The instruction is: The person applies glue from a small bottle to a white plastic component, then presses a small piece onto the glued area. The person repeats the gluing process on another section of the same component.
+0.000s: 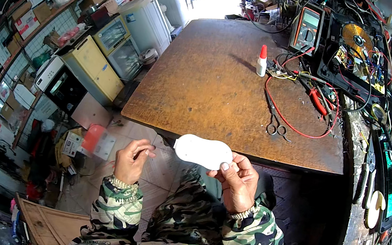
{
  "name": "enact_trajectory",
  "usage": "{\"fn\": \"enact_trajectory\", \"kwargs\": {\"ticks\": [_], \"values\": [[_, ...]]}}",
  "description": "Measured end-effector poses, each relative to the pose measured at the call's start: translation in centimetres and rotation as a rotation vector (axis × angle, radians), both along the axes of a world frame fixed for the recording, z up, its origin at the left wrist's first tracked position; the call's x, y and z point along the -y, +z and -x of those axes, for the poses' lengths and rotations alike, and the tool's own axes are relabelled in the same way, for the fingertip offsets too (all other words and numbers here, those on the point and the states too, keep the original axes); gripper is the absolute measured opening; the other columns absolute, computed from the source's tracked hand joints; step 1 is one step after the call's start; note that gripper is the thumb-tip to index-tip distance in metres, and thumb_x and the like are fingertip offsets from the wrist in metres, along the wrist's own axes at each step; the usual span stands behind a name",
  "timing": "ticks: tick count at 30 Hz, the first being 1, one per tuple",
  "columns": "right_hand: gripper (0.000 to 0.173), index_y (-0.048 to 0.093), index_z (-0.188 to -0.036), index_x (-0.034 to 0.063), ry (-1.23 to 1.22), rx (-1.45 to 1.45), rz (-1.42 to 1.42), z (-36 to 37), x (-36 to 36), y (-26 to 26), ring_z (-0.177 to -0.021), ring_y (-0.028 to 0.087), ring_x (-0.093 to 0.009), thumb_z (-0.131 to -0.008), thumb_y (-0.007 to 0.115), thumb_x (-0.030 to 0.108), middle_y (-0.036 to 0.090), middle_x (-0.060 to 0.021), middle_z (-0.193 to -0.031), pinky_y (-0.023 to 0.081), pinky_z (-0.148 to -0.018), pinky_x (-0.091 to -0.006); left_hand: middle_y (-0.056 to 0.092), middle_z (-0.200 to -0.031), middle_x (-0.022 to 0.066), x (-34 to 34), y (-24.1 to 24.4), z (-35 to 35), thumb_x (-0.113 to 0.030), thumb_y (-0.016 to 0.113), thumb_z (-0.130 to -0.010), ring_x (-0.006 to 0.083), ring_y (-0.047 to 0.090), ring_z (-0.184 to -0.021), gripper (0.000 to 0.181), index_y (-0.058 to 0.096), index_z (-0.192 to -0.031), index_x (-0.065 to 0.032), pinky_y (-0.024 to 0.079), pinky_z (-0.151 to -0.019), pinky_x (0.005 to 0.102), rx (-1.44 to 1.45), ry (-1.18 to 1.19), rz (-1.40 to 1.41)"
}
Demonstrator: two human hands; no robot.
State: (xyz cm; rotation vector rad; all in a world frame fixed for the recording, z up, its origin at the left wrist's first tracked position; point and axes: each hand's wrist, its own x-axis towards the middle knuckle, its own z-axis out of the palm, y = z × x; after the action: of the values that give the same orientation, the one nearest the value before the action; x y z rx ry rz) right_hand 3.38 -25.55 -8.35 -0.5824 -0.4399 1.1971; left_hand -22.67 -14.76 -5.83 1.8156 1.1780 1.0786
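My right hand point(237, 182) grips one end of a white plastic casing point(202, 151) with rounded ends and a narrower waist. The casing is held just before the near edge of the wooden table point(194, 83), overlapping it in the view. To the left of it, apart from the casing, is my left hand point(133, 159), its fingers curled loosely and nothing seen in them. On the table stands a white glue bottle with a red cap point(262, 61). Dark metal scissors point(275, 124) lie nearer me, beside a red test lead point(295, 130).
A multimeter point(307, 29) and an opened induction cooker point(355, 52) with a copper coil crowd the back right. Red-handled pliers point(318, 101) lie among wires. Several refrigerators point(92, 66) and loaded shelves point(24, 43) line the left. A wooden board point(46, 224) is at lower left.
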Motion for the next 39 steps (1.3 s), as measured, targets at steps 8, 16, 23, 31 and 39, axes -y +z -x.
{"fn": "enact_trajectory", "kwargs": {"ticks": [8,16,23,31,39], "values": [[0.03,0.057,-0.125,-0.0083,-0.034,0.058,-0.066,0.3,0.0,-0.2,-0.093,0.071,-0.022,-0.098,0.066,0.002,0.071,-0.0176,-0.113,0.061,-0.08,-0.0355,0.074,-0.089,0.0148,0.0,-2.4,3.5,-0.001,0.068,-0.095,0.0155,0.069,-0.067,0.01,0.067,-0.097,0.0083,0.055,-0.063,0.028,-0.063,0.069,0.151],[0.03,0.057,-0.125,-0.009,-0.042,0.092,-0.061,0.3,0.2,-0.3,-0.09,0.071,-0.022,-0.098,0.065,0.002,0.072,-0.0172,-0.111,0.059,-0.08,-0.0348,0.066,-0.091,0.0117,0.2,-1.9,3.5,0.0,0.081,-0.075,0.0268,0.068,-0.085,0.009,0.073,-0.078,-0.0015,0.054,-0.074,0.0346,-0.497,0.154,-0.303],[0.024,0.06,-0.117,-0.0069,-0.172,0.345,-0.068,0.7,0.7,-0.7,-0.092,0.071,-0.022,-0.096,0.068,0.001,0.072,-0.0164,-0.107,0.058,-0.084,-0.0336,0.067,-0.098,0.0097,0.5,-1.5,2.6,0.003,0.078,-0.076,0.023,0.066,-0.088,0.015,0.073,-0.089,-0.0027,0.053,-0.075,0.0333,-0.427,0.236,-0.405],[0.032,0.064,-0.103,-0.0042,-0.695,1.387,-0.508,0.9,2.2,0.4,-0.098,0.071,-0.036,-0.073,0.074,-0.005,0.067,-0.0244,-0.109,0.061,-0.088,-0.0487,0.068,-0.107,0.0116,2.8,0.3,0.2,-0.015,0.063,-0.101,0.0179,0.065,-0.093,0.026,0.063,-0.12,0.0029,0.054,-0.083,0.0351,0.284,-0.098,0.3],[0.029,0.067,-0.099,-0.0019,-0.697,1.617,-0.624,2.1,2.8,0.6,-0.091,0.068,-0.032,-0.071,0.074,0.005,0.066,-0.0183,-0.101,0.061,-0.084,-0.0474,0.046,-0.15,0.0256,4.5,2.4,-6.6,-0.052,0.046,-0.105,0.0412,0.052,-0.133,0.072,0.026,-0.159,-0.0091,0.044,-0.11,0.056,0.941,-0.641,0.67]]}}
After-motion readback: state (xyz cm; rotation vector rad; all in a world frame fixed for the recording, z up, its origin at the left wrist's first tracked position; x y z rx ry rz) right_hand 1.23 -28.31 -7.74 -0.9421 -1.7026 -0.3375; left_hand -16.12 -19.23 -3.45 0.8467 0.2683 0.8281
